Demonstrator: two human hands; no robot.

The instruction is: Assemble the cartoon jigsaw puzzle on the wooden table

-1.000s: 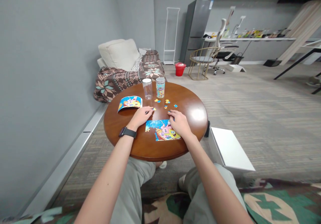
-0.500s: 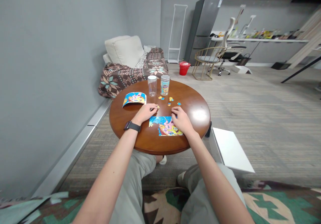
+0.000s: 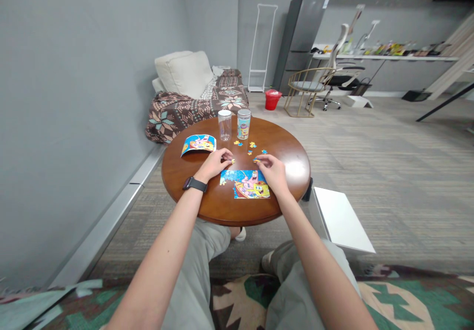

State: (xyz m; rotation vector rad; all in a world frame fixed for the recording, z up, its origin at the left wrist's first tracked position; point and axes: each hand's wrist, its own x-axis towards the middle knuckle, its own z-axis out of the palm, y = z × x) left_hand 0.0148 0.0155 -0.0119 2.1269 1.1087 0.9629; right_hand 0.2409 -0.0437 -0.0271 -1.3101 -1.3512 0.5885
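Observation:
A partly joined jigsaw puzzle (image 3: 252, 186) with cartoon figures lies flat near the front of the round table (image 3: 185, 197); its lower left part is open. Above its left end, my left hand (image 3: 217, 165) pinches a small yellowish puzzle piece (image 3: 233, 161) between thumb and finger. Beyond the puzzle's upper right corner, my right hand (image 3: 273, 171) has its thumb and fingers closed on a blue-and-yellow puzzle piece (image 3: 256, 160). Several loose pieces (image 3: 252, 144) are scattered farther back. To the left stands a curved picture sheet (image 3: 200, 143) with the same cartoon scene.
A clear jar with a white lid (image 3: 224, 125) and a printed jar with a silver lid (image 3: 243, 124) stand at the table's back. Beyond are a covered sofa (image 3: 185, 110) and a red bin (image 3: 272, 100). A white box (image 3: 342, 219) is at the right.
My right hand has lifted off the puzzle's right part and moved slightly right, now pinching a piece; more of the picture shows. My left hand has shifted only slightly, still with its piece.

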